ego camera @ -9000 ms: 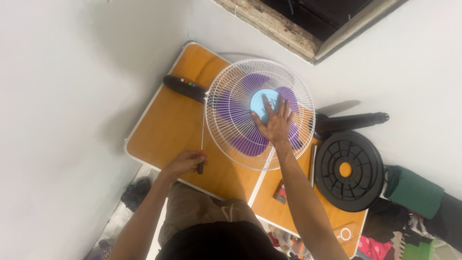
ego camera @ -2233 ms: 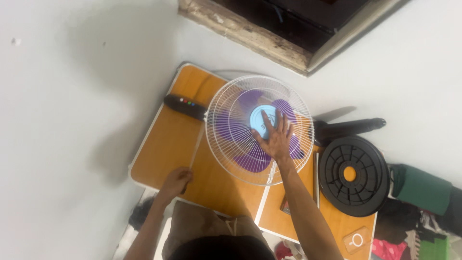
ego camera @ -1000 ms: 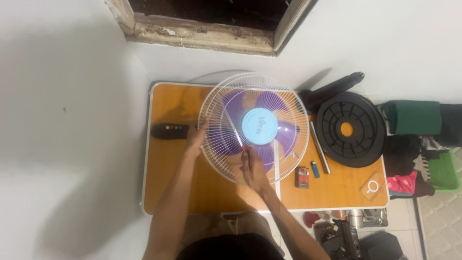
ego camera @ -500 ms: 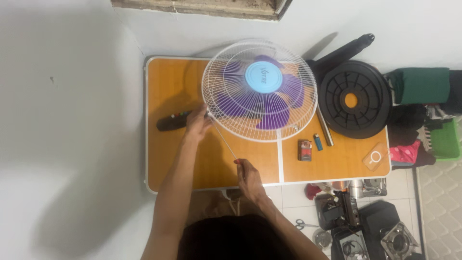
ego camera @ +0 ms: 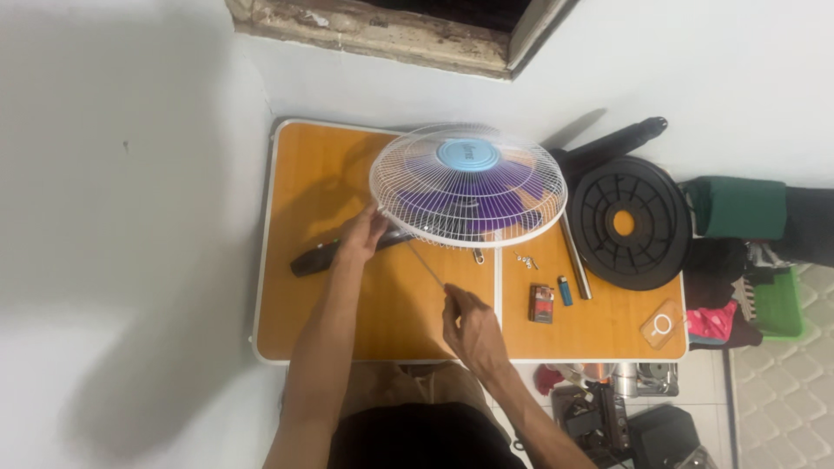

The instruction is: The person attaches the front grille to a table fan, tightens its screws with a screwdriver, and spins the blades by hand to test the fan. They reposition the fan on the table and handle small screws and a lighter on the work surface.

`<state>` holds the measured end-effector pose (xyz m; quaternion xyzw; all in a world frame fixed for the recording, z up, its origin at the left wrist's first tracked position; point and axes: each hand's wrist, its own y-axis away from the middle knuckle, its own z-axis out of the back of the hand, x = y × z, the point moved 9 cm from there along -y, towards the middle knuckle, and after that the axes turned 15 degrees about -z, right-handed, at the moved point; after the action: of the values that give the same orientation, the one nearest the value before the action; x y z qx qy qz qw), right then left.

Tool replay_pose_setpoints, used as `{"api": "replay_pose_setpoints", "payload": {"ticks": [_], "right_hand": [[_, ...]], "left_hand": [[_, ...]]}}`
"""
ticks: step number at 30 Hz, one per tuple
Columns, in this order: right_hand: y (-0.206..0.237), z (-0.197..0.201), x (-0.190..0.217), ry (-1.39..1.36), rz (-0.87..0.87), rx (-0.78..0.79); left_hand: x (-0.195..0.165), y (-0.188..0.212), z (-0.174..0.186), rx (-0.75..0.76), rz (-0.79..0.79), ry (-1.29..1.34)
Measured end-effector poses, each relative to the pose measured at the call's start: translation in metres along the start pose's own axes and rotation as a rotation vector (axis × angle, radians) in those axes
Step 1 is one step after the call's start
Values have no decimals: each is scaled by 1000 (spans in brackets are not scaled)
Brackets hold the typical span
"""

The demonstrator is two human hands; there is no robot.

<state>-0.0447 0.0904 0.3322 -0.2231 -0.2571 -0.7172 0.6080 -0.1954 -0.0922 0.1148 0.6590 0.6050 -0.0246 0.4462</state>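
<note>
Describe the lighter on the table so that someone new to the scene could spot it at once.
Start at the orange table and find the white fan lying on it. Just below the fan's right edge, the lighter lies between a red box and a metal tube. It is the only small blue thing there.

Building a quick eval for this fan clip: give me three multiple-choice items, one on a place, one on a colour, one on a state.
1. Where is the black round base?
A. right of the fan
B. left of the fan
C. on the floor

2. What colour are the fan blades?
A. green
B. purple
C. red

3. What is the left hand doing?
A. resting flat on the table
B. gripping the fan grille's rim
C. holding the lighter

Key: 1 A, it lies at the table's right end beyond the grille. 2 B, purple shows through the white wires. 3 B, its fingers are at the rim's lower left edge.
</note>
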Motion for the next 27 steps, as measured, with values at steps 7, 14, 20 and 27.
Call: {"api": "replay_pose_setpoints", "payload": {"ticks": [7,14,20,27], "right_hand": [[-14,6,31,104,118,-27],[-21,1,29,183,67,26],[-17,0,26,176,82,41],[-14,0,26,176,104,10]], "left_hand": [[7,-11,4,-44,-4,90],[9,-10,8,-80,5,126],[12,-17,12,-92,-34,121],[17,-19,13,-101,-54,146]]}}
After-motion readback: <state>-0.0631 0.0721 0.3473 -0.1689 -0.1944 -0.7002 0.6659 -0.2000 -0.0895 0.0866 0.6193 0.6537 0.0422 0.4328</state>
